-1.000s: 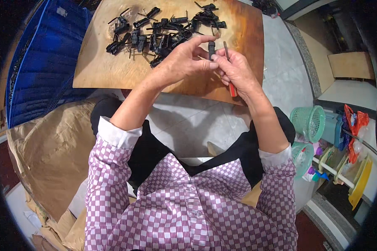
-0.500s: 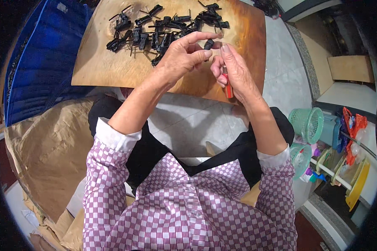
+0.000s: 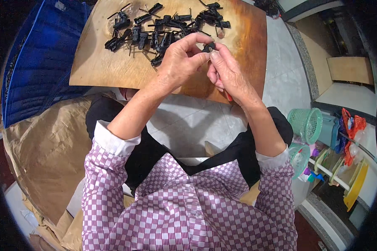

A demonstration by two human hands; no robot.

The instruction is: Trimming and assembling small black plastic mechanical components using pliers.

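Observation:
Over the near part of the wooden board (image 3: 113, 67), my left hand (image 3: 178, 62) pinches a small black plastic part (image 3: 209, 47) between thumb and fingers. My right hand (image 3: 230, 75) is closed around a red-handled tool (image 3: 229, 96). Only the end of the handle shows below the palm; its working end is hidden. The right thumb presses close against the black part, and the fingertips of both hands meet there. Beyond the hands lie several similar black plastic pieces (image 3: 159, 35) with thin stems, heaped loosely on the board.
A blue corrugated container (image 3: 42, 58) stands left of the board, above crumpled brown paper (image 3: 50, 154). On the right are a green plastic basket (image 3: 305, 125), a red plastic bag (image 3: 354, 125) and a yellow-edged rack (image 3: 357, 186). Grey tiles (image 3: 188, 125) show between my knees.
My right hand has moved up and left against the black part, which has tilted in my left hand. Less of the red handle shows now.

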